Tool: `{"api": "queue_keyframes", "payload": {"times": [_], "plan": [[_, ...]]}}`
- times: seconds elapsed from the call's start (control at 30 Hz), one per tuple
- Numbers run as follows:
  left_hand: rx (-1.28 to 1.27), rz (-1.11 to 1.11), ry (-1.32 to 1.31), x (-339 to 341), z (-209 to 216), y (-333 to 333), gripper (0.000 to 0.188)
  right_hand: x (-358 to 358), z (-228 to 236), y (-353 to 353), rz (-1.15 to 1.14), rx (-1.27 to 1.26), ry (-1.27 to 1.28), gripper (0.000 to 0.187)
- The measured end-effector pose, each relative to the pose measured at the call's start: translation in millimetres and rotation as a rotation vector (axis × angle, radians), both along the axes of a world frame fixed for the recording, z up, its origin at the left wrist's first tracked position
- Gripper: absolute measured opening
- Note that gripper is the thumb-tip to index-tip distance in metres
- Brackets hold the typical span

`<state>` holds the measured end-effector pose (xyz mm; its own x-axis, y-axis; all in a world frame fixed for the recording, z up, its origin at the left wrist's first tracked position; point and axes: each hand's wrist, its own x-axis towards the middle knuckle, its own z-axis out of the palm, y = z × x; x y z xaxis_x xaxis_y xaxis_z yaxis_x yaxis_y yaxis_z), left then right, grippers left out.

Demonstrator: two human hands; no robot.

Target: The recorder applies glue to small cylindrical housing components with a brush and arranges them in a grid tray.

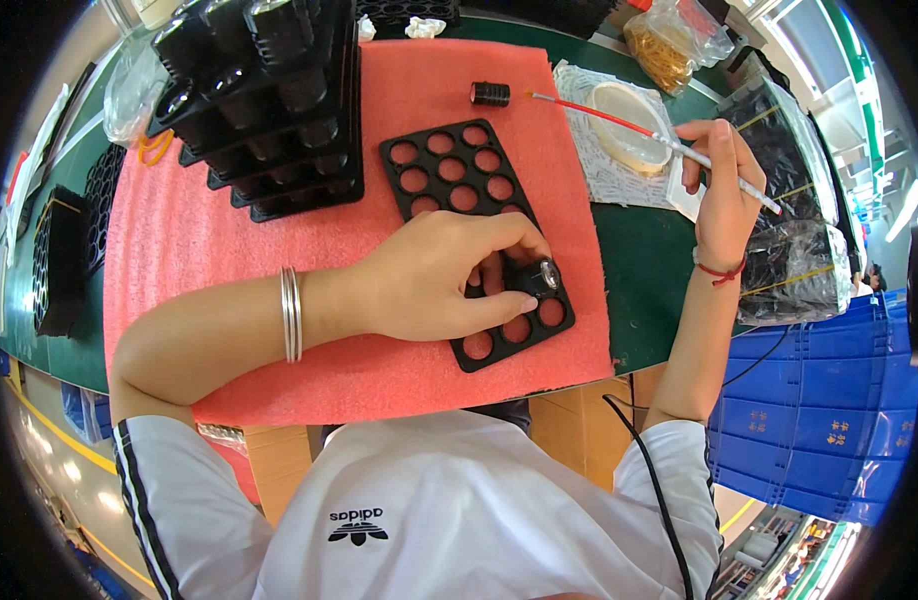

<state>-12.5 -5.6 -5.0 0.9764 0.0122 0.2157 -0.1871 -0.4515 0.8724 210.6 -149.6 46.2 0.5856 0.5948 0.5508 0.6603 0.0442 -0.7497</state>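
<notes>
My left hand (429, 275) pinches a small black cylindrical part (547, 276) with a shiny round end, between thumb and fingers. It is over the lower right of a black tray (427, 162) with rows of round holes, and my hand covers the tray's middle. My right hand (727, 190) grips a thin brush (659, 136) with a red and white handle. The brush tip points left, toward a short black ribbed cylinder (490, 94) lying on its side. Below the brush, a cream round dish (624, 150) rests on a printed sheet (582, 110).
A pink foam mat (239, 260) covers much of the green table (634, 260). Tall stacked black trays (289, 150) stand at the back left. A bag of yellow bands (669, 50) lies at the back right, wrapped black packs (794, 270) at the right, blue bins (809, 400) beyond the edge.
</notes>
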Motion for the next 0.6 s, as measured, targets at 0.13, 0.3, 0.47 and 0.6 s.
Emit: {"api": "queue_keyframes", "payload": {"times": [0.13, 0.3, 0.47, 0.6], "plan": [[-0.003, 0.009, -0.009, -0.8, 0.5, -0.3, 0.031, -1.9, 1.7, 0.4, -0.052, 0.085, 0.003, 0.041], [-0.196, 0.002, 0.076, 0.4, 3.2, 1.3, 0.032, 2.2, 0.0, -0.2, -0.067, 0.193, 0.017, 0.040], [-0.618, -0.028, 0.106, 2.8, -1.3, 2.8, 0.035, 5.4, 0.9, 0.4, -0.100, 0.375, 0.039, 0.033], [-0.672, -0.023, 0.134, 3.6, 6.4, 8.6, 0.034, 12.0, 0.9, -1.0, -0.182, 0.462, -0.011, 0.024]]}}
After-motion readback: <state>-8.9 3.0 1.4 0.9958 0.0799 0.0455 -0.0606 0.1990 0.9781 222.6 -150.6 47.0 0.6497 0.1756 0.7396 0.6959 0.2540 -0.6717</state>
